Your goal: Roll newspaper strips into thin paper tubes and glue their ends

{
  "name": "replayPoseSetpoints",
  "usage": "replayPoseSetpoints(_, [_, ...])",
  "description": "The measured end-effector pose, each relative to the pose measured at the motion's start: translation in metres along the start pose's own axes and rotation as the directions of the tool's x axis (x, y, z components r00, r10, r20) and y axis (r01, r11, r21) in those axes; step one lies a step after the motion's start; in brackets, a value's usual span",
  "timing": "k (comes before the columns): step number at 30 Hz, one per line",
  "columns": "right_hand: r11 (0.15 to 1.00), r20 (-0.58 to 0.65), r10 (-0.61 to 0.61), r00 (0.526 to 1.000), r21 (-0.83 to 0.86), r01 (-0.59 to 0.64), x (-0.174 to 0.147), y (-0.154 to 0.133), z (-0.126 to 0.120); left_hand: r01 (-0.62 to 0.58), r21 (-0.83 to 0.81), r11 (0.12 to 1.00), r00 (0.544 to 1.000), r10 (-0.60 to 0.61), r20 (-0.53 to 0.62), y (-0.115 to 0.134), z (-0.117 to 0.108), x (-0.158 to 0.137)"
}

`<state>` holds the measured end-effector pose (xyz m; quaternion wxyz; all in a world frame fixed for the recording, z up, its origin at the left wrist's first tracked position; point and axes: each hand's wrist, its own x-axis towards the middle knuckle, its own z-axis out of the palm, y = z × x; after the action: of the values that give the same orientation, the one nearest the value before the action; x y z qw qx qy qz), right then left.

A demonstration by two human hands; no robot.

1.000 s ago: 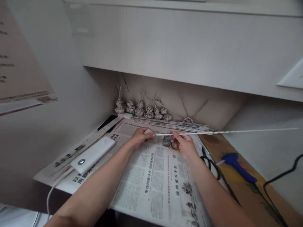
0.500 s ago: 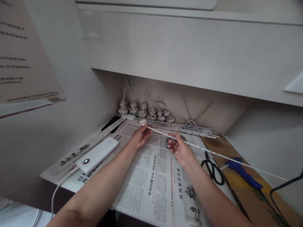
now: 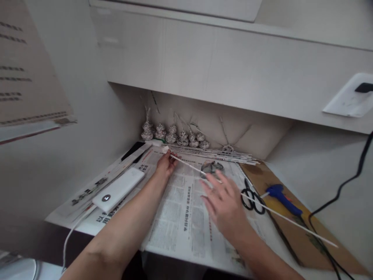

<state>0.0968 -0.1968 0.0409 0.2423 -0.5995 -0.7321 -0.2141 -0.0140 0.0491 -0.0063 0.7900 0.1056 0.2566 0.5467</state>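
Observation:
A long, thin rolled-paper stick (image 3: 291, 221) slants across the newspaper (image 3: 171, 221), running down to the right over the cardboard. My left hand (image 3: 166, 165) is closed on it near its far left end, where a small whitish piece shows at the fingertips. Over the stick's middle, my right hand (image 3: 223, 206) has its fingers spread and slightly blurred; it hides part of the stick, and whether it touches it is unclear. Just beyond those fingers lies a greyish, crumpled-looking roundish object (image 3: 212, 167).
Several woven paper gourds (image 3: 183, 139) line the back wall, behind a bundle of paper sticks (image 3: 221, 155). Black scissors (image 3: 253, 200) and a blue glue gun (image 3: 287, 200) lie at right, the latter on cardboard (image 3: 294, 245). A white power bank (image 3: 119, 190) lies left. A cabinet (image 3: 186, 58) overhangs the back.
My right hand has loosened its grip on the stick and spread its fingers, moving nearer to me. The left hand keeps its hold. The view has shifted slightly to the right.

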Motion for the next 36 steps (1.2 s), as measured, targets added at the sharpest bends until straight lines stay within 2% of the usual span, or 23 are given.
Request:
replayPoseSetpoints(3, [0.954, 0.07, 0.165, 0.984, -0.264, -0.141, -0.02, 0.036, -0.011, 0.018, -0.029, 0.999, 1.0, -0.018, -0.009, -0.002, 0.002, -0.002])
replayPoseSetpoints(6, [0.93, 0.188, 0.264, 0.946, -0.311, -0.197, -0.041, 0.052, -0.016, 0.029, -0.089, 0.996, 1.0, -0.029, 0.001, -0.003, 0.004, -0.005])
replayPoseSetpoints(9, [0.929, 0.274, 0.359, 0.892, -0.194, -0.314, -0.053, 0.04, -0.019, 0.057, -0.133, 0.989, 0.998, -0.053, 0.032, -0.002, 0.007, -0.009])
replayPoseSetpoints(12, [0.865, 0.437, 0.402, 0.804, 0.106, -0.49, -0.055, 0.019, -0.025, 0.083, -0.143, 0.986, 0.995, -0.074, 0.07, 0.001, 0.009, -0.013])
replayPoseSetpoints(13, [0.782, 0.518, 0.415, 0.748, 0.217, -0.584, -0.055, 0.013, -0.026, 0.092, -0.151, 0.984, 0.993, -0.079, 0.088, 0.001, 0.009, -0.015])
replayPoseSetpoints(14, [0.644, 0.618, 0.42, 0.665, 0.313, -0.698, -0.055, 0.008, -0.027, 0.102, -0.161, 0.982, 0.99, -0.085, 0.109, 0.002, 0.01, -0.016])
replayPoseSetpoints(16, [0.22, 0.827, 0.33, 0.455, 0.401, -0.889, -0.056, 0.001, -0.028, 0.126, -0.184, 0.975, 0.984, -0.099, 0.151, 0.004, 0.012, -0.019])
replayPoseSetpoints(17, [-0.005, 0.896, 0.24, 0.374, 0.387, -0.922, -0.058, -0.002, -0.027, 0.139, -0.194, 0.971, 0.98, -0.106, 0.169, 0.005, 0.012, -0.02])
replayPoseSetpoints(18, [-0.19, 0.932, 0.145, 0.331, 0.355, -0.916, -0.06, -0.005, -0.025, 0.15, -0.199, 0.968, 0.976, -0.113, 0.187, 0.005, 0.013, -0.022])
replayPoseSetpoints(19, [-0.313, 0.945, 0.073, 0.32, 0.326, -0.892, -0.062, -0.008, -0.023, 0.161, -0.198, 0.967, 0.971, -0.12, 0.205, 0.006, 0.014, -0.023])
replayPoseSetpoints(20, [-0.368, 0.948, 0.033, 0.318, 0.307, -0.877, -0.064, -0.012, -0.022, 0.171, -0.194, 0.966, 0.966, -0.125, 0.226, 0.007, 0.014, -0.023])
replayPoseSetpoints(21, [-0.359, 0.949, 0.029, 0.314, 0.303, -0.883, -0.066, -0.015, -0.021, 0.179, -0.191, 0.965, 0.961, -0.13, 0.245, 0.008, 0.014, -0.024])
replayPoseSetpoints(22, [-0.284, 0.947, 0.065, 0.315, 0.32, -0.904, -0.067, -0.017, -0.021, 0.185, -0.19, 0.964, 0.958, -0.133, 0.256, 0.008, 0.014, -0.024])
replayPoseSetpoints(23, [-0.147, 0.932, 0.139, 0.335, 0.354, -0.924, -0.068, -0.019, -0.022, 0.186, -0.191, 0.964, 0.957, -0.134, 0.256, 0.009, 0.014, -0.024])
replayPoseSetpoints(25, [0.266, 0.809, 0.358, 0.467, 0.391, -0.881, -0.071, -0.017, -0.025, 0.175, -0.196, 0.965, 0.966, -0.129, 0.224, 0.01, 0.013, -0.023])
replayPoseSetpoints(26, [0.474, 0.702, 0.444, 0.556, 0.342, -0.811, -0.072, -0.014, -0.028, 0.167, -0.196, 0.966, 0.971, -0.126, 0.203, 0.011, 0.012, -0.022])
replayPoseSetpoints(27, [0.632, 0.597, 0.494, 0.631, 0.252, -0.733, -0.074, -0.011, -0.03, 0.16, -0.192, 0.968, 0.975, -0.124, 0.186, 0.011, 0.011, -0.022])
replayPoseSetpoints(29, [0.769, 0.484, 0.517, 0.706, 0.099, -0.631, -0.08, -0.004, -0.034, 0.15, -0.181, 0.972, 0.978, -0.118, 0.174, 0.011, 0.011, -0.021])
replayPoseSetpoints(31, [0.756, 0.52, 0.485, 0.703, 0.154, -0.636, -0.086, -0.002, -0.035, 0.149, -0.176, 0.973, 0.976, -0.116, 0.183, 0.01, 0.011, -0.022])
replayPoseSetpoints(32, [0.683, 0.581, 0.464, 0.669, 0.246, -0.687, -0.089, -0.004, -0.036, 0.151, -0.173, 0.973, 0.975, -0.117, 0.191, 0.01, 0.012, -0.022])
replayPoseSetpoints(33, [0.546, 0.663, 0.435, 0.609, 0.343, -0.764, -0.091, -0.006, -0.036, 0.153, -0.169, 0.974, 0.973, -0.119, 0.198, 0.01, 0.012, -0.023])
replayPoseSetpoints(35, [0.109, 0.837, 0.316, 0.447, 0.437, -0.893, -0.095, -0.013, -0.035, 0.156, -0.155, 0.976, 0.971, -0.122, 0.207, 0.01, 0.013, -0.024])
replayPoseSetpoints(36, [-0.119, 0.893, 0.235, 0.385, 0.419, -0.9, -0.096, -0.016, -0.034, 0.155, -0.149, 0.977, 0.97, -0.123, 0.209, 0.01, 0.013, -0.024])
